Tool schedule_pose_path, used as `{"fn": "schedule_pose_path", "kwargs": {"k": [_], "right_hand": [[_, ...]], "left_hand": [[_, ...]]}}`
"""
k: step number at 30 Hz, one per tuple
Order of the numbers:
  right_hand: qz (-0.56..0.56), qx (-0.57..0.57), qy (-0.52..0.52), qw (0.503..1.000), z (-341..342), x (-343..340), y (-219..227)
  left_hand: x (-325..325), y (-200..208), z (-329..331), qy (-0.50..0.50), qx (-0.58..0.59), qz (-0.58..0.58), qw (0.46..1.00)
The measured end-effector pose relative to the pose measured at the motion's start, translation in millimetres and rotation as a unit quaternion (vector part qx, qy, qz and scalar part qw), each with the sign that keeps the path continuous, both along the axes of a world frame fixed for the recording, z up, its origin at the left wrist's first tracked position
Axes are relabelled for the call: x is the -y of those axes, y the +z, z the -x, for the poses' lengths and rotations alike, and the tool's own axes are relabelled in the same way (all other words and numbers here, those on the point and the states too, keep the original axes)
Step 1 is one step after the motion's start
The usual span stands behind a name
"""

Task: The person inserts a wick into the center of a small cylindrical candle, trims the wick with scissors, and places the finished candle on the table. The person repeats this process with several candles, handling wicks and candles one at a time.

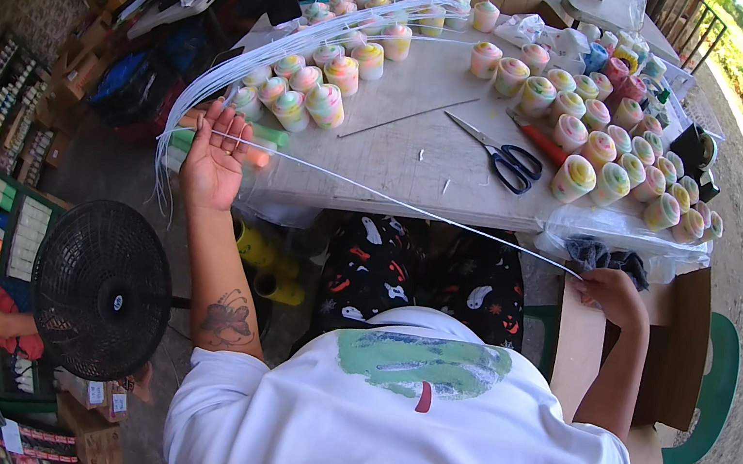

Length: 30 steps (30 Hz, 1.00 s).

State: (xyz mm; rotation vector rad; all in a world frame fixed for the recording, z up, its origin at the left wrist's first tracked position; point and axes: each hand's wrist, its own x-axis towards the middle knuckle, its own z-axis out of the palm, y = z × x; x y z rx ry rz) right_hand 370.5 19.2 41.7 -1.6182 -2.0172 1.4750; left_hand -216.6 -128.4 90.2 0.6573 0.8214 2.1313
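My left hand (214, 164) is raised palm up at the table's left edge, fingers stretched out. One white wick (415, 207) runs across those fingers and stretches taut to the right over my lap. At its right end my right hand (612, 294) pinches it, beside a cardboard box. A long bundle of white wicks (275, 47) arches over the table's left side, its loose ends hanging beside my left hand. Pastel swirled candles (342, 75) stand under and beside the bundle, and more candles (575, 178) stand on the right.
On the table (382, 170) lie black-handled scissors (506, 161), a thin rod (405, 118) and a red-handled tool (539, 140). An open cardboard box (677, 342) stands at my right. A black fan (101, 290) is at my left, near shelves and boxes.
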Motion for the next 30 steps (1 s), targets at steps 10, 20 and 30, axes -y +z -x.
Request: {"fn": "schedule_pose_path", "kwargs": {"k": [10, 20, 30], "right_hand": [[-0.050, -0.126, -0.167, 0.977, -123, 0, 8], [-0.028, -0.560, -0.200, 0.804, -186, -19, -60], [-0.090, -0.674, -0.127, 0.722, -78, -17, -25]], "left_hand": [[-51, -14, -34, 0.015, -0.004, 0.091, 0.996], [-71, -26, -51, 0.012, 0.002, 0.110, 0.994], [-40, -58, 21, 0.119, 0.019, 0.079, 0.990]]}}
